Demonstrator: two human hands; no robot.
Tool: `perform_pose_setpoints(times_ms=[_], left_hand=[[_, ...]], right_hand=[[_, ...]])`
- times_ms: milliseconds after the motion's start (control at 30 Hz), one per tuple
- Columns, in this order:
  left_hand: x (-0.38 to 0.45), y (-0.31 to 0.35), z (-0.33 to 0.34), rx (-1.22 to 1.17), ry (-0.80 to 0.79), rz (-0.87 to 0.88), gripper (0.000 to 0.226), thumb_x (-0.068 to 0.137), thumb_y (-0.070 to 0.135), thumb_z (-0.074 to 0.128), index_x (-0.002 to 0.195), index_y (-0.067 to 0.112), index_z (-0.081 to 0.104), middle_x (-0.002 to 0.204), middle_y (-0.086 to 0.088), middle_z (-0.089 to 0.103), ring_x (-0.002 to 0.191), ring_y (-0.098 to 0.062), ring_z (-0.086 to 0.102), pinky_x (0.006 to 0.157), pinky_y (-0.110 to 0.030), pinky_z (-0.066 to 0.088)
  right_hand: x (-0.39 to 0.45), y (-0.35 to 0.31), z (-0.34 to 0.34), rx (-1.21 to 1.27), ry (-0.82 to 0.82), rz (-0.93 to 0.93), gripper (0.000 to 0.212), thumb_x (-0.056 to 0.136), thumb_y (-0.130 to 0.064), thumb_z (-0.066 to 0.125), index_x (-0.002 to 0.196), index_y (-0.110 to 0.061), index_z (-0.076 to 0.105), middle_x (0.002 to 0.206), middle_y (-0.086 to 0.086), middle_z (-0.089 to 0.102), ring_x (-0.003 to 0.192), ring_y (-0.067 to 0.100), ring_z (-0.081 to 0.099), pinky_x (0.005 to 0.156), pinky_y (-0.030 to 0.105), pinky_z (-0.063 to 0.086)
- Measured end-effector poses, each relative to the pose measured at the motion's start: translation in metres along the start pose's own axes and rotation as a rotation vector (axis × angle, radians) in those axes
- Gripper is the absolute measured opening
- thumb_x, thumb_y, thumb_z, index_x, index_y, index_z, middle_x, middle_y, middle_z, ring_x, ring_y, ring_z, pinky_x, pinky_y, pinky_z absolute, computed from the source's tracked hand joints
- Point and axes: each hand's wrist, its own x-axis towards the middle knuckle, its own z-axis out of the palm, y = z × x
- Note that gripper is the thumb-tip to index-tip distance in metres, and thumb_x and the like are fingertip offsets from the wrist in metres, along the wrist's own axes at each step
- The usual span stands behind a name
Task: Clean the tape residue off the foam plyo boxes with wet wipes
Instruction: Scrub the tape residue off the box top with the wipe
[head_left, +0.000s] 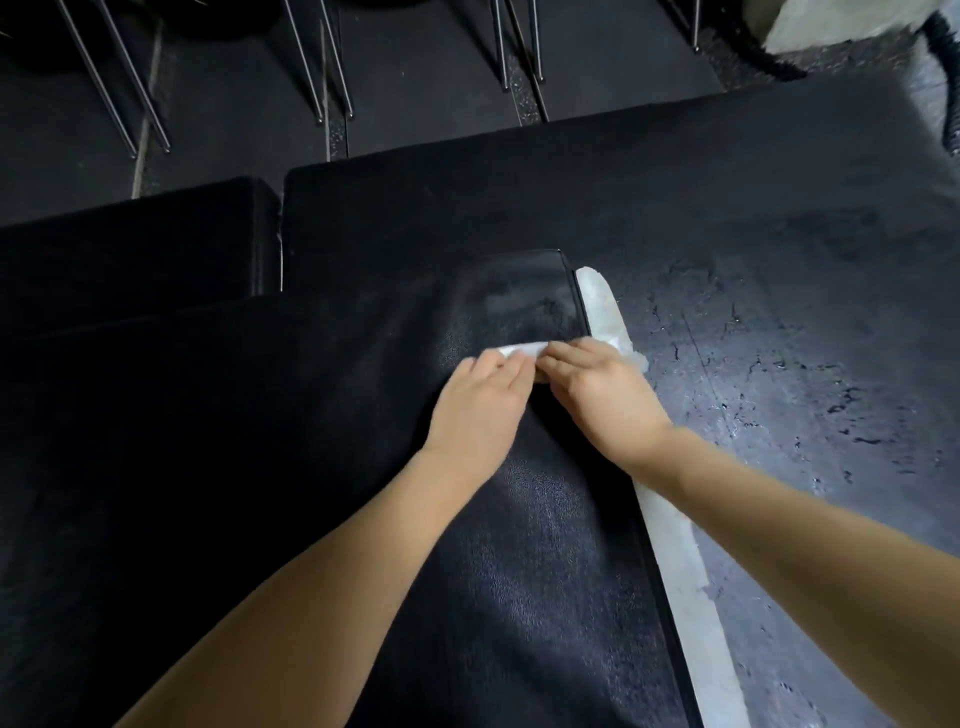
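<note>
1. Both bare forearms reach forward over the nearest black foam box (291, 467).
2. Left hand (480, 402) lies flat, fingers straight, pressing a white wipe (524, 350) onto the box top.
3. Right hand (597, 387) presses the wipe's other end with its fingers, just beside the left.
4. White tape strip (675, 561) runs along the box's right edge.
5. More black boxes (571, 197) sit beyond.
6. Thin metal legs (317, 67) stand on the dark floor (426, 67) behind.

Wet wipe (522, 349) lies on near box (311, 467), beneath both hands (540, 395).
</note>
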Motion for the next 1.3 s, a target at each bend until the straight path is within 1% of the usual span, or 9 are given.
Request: perform_pose_setpoints(times_ms=[133, 267, 400, 500, 667, 800, 1000, 1167, 1300], left_hand=[[0.039, -0.024, -0.011, -0.023, 0.003, -0.112, 0.032, 0.064, -0.008, 0.075, 0.093, 0.004, 0.07, 0.077, -0.007, 0.06, 0.07, -0.026, 0.058, 0.061, -0.034, 0.052], [0.065, -0.043, -0.008, -0.059, -0.103, -0.157, 0.037, 0.087, -0.004, 0.06, 0.123, 0.006, 0.059, 0.106, -0.007, 0.062, 0.1, -0.021, 0.055, 0.08, -0.03, 0.051], [0.082, -0.056, -0.005, -0.179, -0.113, -0.297, 0.04, 0.098, 0.0, 0.047, 0.136, 0.011, 0.052, 0.125, -0.007, 0.054, 0.11, -0.024, 0.05, 0.091, -0.034, 0.048], [0.094, -0.058, -0.011, -0.285, -0.145, -0.373, 0.042, 0.097, -0.005, 0.041, 0.135, 0.008, 0.054, 0.132, -0.017, 0.05, 0.117, -0.032, 0.049, 0.096, -0.036, 0.043], [0.101, -0.041, -0.012, -0.069, -0.1, -0.3, 0.053, 0.091, -0.001, 0.043, 0.134, 0.028, 0.055, 0.097, 0.007, 0.053, 0.085, -0.018, 0.036, 0.078, -0.034, 0.032], [0.076, -0.024, 0.004, 0.049, -0.075, -0.152, 0.058, 0.078, -0.003, 0.048, 0.126, 0.029, 0.058, 0.099, 0.01, 0.061, 0.076, -0.017, 0.04, 0.076, -0.036, 0.034], [0.108, -0.034, -0.008, 0.029, -0.029, -0.213, 0.041, 0.082, -0.007, 0.05, 0.11, 0.017, 0.068, 0.078, 0.006, 0.038, 0.08, -0.025, 0.049, 0.076, -0.04, 0.042], [0.134, -0.032, -0.004, -0.098, -0.176, -0.32, 0.035, 0.096, 0.007, 0.037, 0.114, 0.019, 0.065, 0.097, -0.001, 0.06, 0.102, -0.024, 0.045, 0.077, -0.033, 0.023], [0.107, -0.025, -0.001, -0.138, -0.117, -0.351, 0.04, 0.092, 0.005, 0.037, 0.117, 0.019, 0.064, 0.091, -0.004, 0.039, 0.084, -0.027, 0.038, 0.072, -0.031, 0.029]], right_hand=[[0.049, 0.015, 0.007, -0.044, -0.059, 0.033, 0.018, 0.082, 0.001, 0.071, 0.096, -0.008, 0.074, 0.084, 0.003, 0.065, 0.075, 0.024, 0.055, 0.07, 0.031, 0.045], [0.08, 0.009, -0.004, -0.098, -0.083, 0.129, 0.023, 0.088, 0.0, 0.059, 0.097, -0.016, 0.074, 0.083, -0.002, 0.061, 0.08, 0.021, 0.049, 0.07, 0.036, 0.026], [0.105, 0.009, -0.011, -0.033, -0.172, 0.209, 0.037, 0.099, -0.015, 0.044, 0.123, -0.034, 0.065, 0.104, -0.014, 0.058, 0.108, 0.014, 0.049, 0.077, 0.041, 0.045], [0.117, 0.017, -0.005, 0.031, -0.209, 0.274, 0.043, 0.099, -0.013, 0.041, 0.125, -0.04, 0.063, 0.102, -0.011, 0.058, 0.101, 0.012, 0.046, 0.077, 0.042, 0.052], [0.116, 0.032, 0.005, -0.007, -0.203, 0.311, 0.029, 0.092, -0.005, 0.048, 0.102, -0.021, 0.07, 0.086, -0.004, 0.06, 0.08, 0.017, 0.038, 0.075, 0.036, 0.048], [0.067, 0.034, -0.006, 0.003, -0.027, 0.162, 0.017, 0.084, -0.003, 0.057, 0.075, -0.015, 0.066, 0.068, -0.002, 0.059, 0.064, 0.023, 0.039, 0.065, 0.028, 0.032], [0.106, 0.051, -0.005, -0.069, -0.07, 0.177, 0.019, 0.089, -0.001, 0.054, 0.088, -0.008, 0.072, 0.083, 0.007, 0.067, 0.076, 0.029, 0.056, 0.069, 0.037, 0.044], [0.119, 0.052, 0.002, -0.094, -0.116, 0.33, 0.027, 0.096, -0.003, 0.047, 0.093, -0.012, 0.073, 0.094, 0.005, 0.07, 0.084, 0.026, 0.05, 0.073, 0.035, 0.041], [0.098, 0.05, -0.004, 0.05, -0.091, 0.341, 0.027, 0.093, -0.006, 0.048, 0.094, -0.011, 0.074, 0.091, 0.004, 0.071, 0.084, 0.027, 0.053, 0.075, 0.036, 0.045]])
